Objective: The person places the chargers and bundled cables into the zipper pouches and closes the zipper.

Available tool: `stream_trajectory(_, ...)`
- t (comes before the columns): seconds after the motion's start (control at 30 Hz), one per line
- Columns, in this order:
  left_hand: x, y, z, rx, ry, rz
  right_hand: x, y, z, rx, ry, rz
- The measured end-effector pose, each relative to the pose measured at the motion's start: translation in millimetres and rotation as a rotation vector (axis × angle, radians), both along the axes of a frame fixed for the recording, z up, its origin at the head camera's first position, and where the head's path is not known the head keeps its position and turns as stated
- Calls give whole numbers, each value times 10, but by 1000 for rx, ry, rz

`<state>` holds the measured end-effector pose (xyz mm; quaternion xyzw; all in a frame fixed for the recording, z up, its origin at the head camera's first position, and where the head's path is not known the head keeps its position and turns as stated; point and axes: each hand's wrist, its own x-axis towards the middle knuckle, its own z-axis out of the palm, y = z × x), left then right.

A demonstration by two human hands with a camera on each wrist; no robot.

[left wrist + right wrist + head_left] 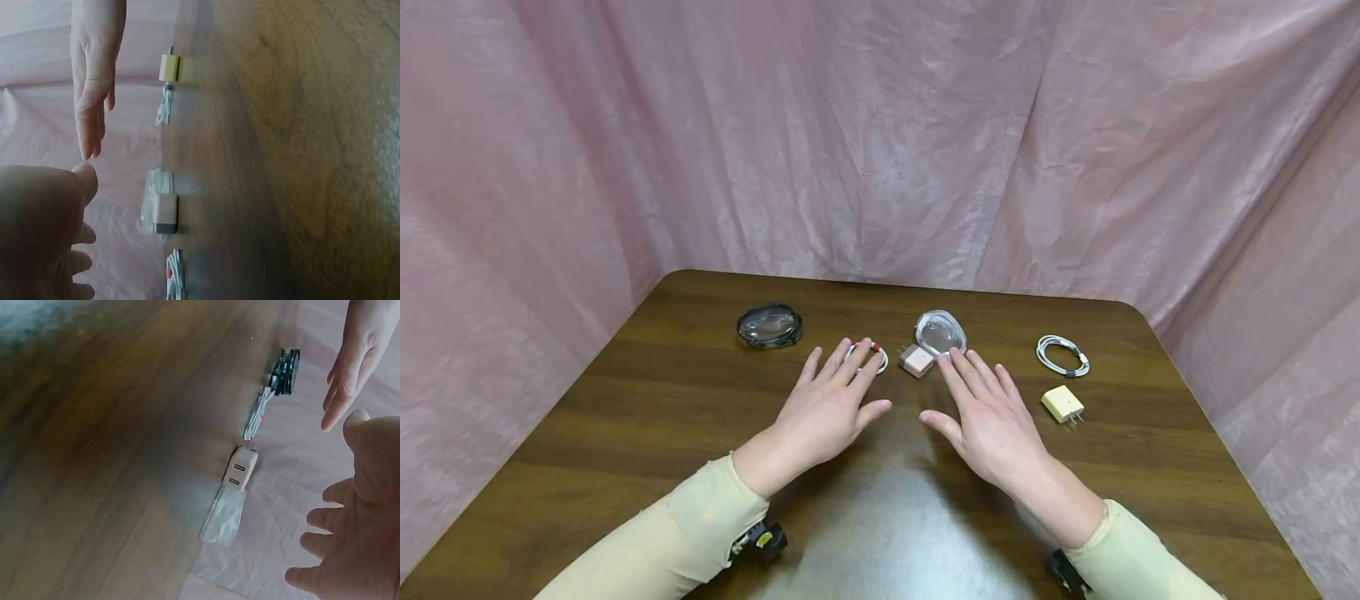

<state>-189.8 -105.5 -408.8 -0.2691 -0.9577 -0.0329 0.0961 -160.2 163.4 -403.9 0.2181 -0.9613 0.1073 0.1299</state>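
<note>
Both hands hover palm down above the wooden table, fingers straight and holding nothing. In the head view my left hand [823, 412] overlaps a coiled white cable with a red band [883, 362]. My right hand [997, 425] has its fingertips over the near edge of a clear-wrapped white cable coil [940, 332]. Between the hands lies a pale pink charger plug [916, 361], its two USB ports showing in the right wrist view. The wrist views show a gap between the hands and the tabletop.
A black cable coil [770, 325] lies at the back left of the table [625, 433]. On the right are a white cable coil with a dark tie [1062, 357] and a yellow charger plug [1063, 404]. Pink curtains [850, 142] hang behind and beside the table.
</note>
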Motion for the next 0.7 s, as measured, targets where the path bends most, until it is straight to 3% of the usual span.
stream_trajectory(0.7,-80,-213,26,-1,-45,100,-172,-193,1,14,-8,29)
